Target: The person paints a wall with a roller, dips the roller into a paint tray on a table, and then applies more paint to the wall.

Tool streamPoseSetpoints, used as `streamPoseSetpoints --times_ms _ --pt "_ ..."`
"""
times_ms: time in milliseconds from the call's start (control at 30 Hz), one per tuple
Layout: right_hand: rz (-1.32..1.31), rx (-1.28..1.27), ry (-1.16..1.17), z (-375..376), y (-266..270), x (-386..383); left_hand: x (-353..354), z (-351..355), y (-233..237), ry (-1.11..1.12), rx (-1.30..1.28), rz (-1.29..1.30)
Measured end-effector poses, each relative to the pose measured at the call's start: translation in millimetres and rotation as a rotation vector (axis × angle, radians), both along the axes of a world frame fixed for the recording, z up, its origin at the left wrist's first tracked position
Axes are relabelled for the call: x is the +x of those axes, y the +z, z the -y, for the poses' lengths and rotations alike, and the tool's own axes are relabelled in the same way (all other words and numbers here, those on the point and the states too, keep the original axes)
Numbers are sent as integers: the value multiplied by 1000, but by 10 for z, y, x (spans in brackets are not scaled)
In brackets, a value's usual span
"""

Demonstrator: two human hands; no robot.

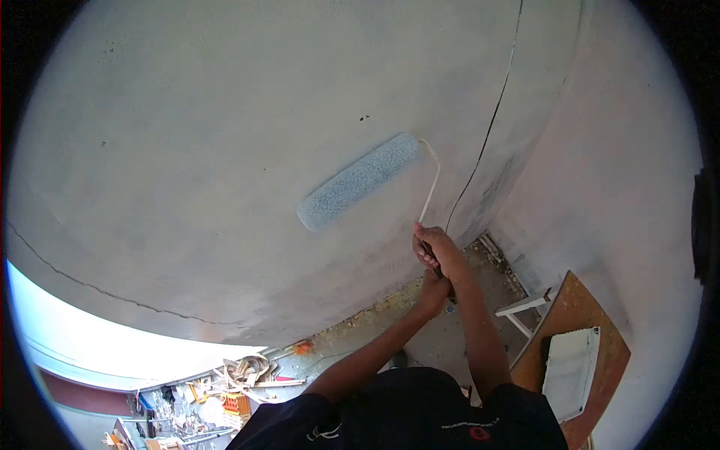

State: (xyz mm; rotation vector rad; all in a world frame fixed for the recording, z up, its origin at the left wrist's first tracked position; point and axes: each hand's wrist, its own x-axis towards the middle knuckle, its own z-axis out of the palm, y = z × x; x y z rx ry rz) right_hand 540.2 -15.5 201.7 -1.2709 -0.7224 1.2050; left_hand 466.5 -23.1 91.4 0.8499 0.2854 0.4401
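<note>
A paint roller (pixel 358 181) with a light blue-grey sleeve lies tilted against the pale wall (pixel 225 112), its thin white wire frame running down to a handle. My right hand (pixel 433 247) is closed on the upper part of the handle. Just below it, my left hand (pixel 435 289) grips the lower end of the same handle. Both arms reach up from my dark shirt at the bottom of the view.
A thin dark crack (pixel 487 127) runs down the wall near the corner. At lower right a white paint tray (pixel 571 369) rests on a brown board (pixel 600 330) on a white stand. Debris lies on the floor at lower left (pixel 240 375).
</note>
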Motion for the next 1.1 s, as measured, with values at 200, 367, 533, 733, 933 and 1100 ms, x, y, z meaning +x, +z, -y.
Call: streamPoseSetpoints --times_ms 200,367,533,733,933,1100 --pt "-6 -125 -135 111 -917 -21 -45 137 -834 -63 -28 -221" --pt "-53 -180 -268 159 -1597 -94 -107 210 -1566 -13 484 -180" --pt "-35 -81 -171 88 -822 -55 -47 72 -866 -18 142 -151" --pt "-92 -127 -105 113 -639 -1 -29 85 -617 21 78 -163" --pt "-114 -229 -275 262 -1265 -125 -147 297 -1040 -80 42 -258" --pt "-119 -180 -251 121 -441 -132 -109 78 -154 87 342 -218"
